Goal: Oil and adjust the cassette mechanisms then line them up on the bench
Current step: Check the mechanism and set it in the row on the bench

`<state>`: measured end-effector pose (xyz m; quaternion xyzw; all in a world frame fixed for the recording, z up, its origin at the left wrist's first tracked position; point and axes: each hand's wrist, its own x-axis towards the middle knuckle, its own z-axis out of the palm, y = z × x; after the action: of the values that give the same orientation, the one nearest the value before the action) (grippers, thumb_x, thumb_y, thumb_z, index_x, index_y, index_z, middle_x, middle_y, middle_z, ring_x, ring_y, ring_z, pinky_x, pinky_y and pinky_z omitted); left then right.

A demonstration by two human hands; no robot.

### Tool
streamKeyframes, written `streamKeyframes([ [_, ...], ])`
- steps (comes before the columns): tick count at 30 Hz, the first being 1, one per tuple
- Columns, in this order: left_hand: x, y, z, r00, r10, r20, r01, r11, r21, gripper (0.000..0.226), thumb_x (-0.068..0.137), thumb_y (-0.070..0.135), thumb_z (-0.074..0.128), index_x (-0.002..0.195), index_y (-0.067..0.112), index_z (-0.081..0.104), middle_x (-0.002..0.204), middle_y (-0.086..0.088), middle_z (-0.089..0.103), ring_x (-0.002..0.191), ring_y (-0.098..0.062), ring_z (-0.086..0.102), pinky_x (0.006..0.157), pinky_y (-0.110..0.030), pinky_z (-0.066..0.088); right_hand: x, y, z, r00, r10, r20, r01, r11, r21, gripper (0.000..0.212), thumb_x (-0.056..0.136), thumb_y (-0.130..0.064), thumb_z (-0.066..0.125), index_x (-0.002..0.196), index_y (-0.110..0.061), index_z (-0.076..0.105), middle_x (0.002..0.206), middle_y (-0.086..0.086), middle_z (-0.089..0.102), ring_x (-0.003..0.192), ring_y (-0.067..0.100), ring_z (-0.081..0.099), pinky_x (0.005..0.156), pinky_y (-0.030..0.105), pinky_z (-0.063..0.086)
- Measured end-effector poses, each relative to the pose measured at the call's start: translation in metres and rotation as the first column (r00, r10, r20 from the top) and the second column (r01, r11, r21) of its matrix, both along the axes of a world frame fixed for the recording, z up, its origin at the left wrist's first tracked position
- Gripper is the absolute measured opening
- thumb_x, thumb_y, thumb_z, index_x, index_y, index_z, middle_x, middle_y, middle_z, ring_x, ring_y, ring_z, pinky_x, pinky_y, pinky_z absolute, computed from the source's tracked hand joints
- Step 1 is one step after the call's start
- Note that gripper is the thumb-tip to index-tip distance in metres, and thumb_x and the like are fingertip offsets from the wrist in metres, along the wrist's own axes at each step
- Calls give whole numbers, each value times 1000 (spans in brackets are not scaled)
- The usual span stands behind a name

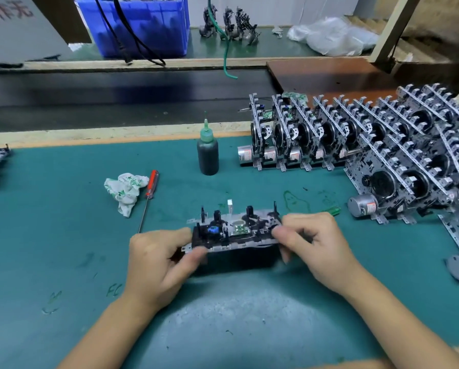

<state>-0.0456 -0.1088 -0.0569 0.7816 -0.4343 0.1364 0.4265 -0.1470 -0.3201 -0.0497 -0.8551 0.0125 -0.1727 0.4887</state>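
So I've got the big teal-green bench mat (63,235) under everything, with a dark conveyor belt (116,97) running across behind it past a pale wooden edge. Over on the right there's a long leaning row of finished silver metal cassette mechanisms (356,131), standing on edge and packed against each other, with a second row (422,179) in front of it, nearer me, little round grey motors sticking out at the bottom. At the back, past the belt, sits a blue plastic crate (143,25) with black cables hanging over its front, a few more mechanisms beside it, and a crumpled clear plastic bag (334,35) off to the right. Right in front of me is the one silver-and-black cassette mechanism (233,233) I'm working on, held just above the mat, long side toward me, black posts sticking up. My left hand (156,262) pinches its left end, thumb on the front edge and fingers curled round behind. My right hand (318,243) grips the right end the same way, fingers curled over the top, and it hides that corner. Behind the mechanism stands a dark squeeze bottle of oil with a green needle cap (207,153), upright and well clear of my hands. Left of that lies a crumpled white rag with green print (126,190), and just beside it a thin red-handled screwdriver (149,195) lying with its tip toward me.
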Motion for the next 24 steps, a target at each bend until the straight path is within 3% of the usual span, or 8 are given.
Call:
streamKeyframes([
  [3,-8,-5,2,994,-1,-108,-16,987,-162,57,99,55,28,59,16,34,50,-7,37,38,-11,28,42,-17,22,1,8,6,994,-16,-107,36,982,186,55,76,-56,51,33,-22,46,36,7,44,39,8,37,48,20,31],
  [6,-15,-11,4,933,19,-359,-119,959,-259,67,93,58,40,47,9,36,37,-4,33,34,-12,26,40,-21,22,2,10,8,980,-61,-188,102,972,213,65,74,-64,46,28,-19,37,31,-2,32,35,8,29,45,16,27],
  [10,-11,-14,-1,842,68,-535,-202,960,-196,68,85,56,37,41,4,37,30,0,31,32,-4,29,40,-16,26,5,13,6,979,-98,-178,135,968,212,68,74,-65,46,30,-15,31,32,-6,27,35,9,25,46,14,26],
  [14,-8,-11,-3,870,209,-447,-283,953,-105,63,84,58,35,46,8,38,43,-11,39,41,-9,32,47,-24,30,3,9,2,982,-166,-87,172,983,68,60,65,-65,54,47,-12,35,43,-3,26,46,9,24,49,24,22],
  [17,-3,-7,6,914,278,-297,-324,939,-118,28,85,52,42,67,32,48,66,5,52,62,-5,45,59,-19,35,2,1,4,978,-207,-31,207,978,8,43,57,-62,70,67,-27,47,59,-6,44,55,6,39,53,21,32],
  [19,0,-7,19,959,204,-197,-230,965,-123,10,86,46,48,88,38,53,87,16,59,87,0,50,77,-13,37,3,-1,6,993,-107,-55,113,987,112,41,57,-54,74,91,-39,54,86,-17,56,82,3,56,70,18,43],
  [21,0,-12,29,989,85,-123,-93,994,-64,18,87,45,51,102,37,57,101,19,58,101,0,49,90,-14,34,5,-2,6,999,3,-49,3,994,111,49,62,-47,74,107,-41,56,104,-18,57,107,7,55,87,18,42],
  [24,-6,-26,36,990,-61,-131,62,998,6,23,87,41,54,105,32,65,103,16,61,102,-4,52,91,-14,35,7,1,5,998,42,-51,-38,996,76,43,65,-43,75,105,-41,59,106,-18,59,110,8,55,91,18,40],
])
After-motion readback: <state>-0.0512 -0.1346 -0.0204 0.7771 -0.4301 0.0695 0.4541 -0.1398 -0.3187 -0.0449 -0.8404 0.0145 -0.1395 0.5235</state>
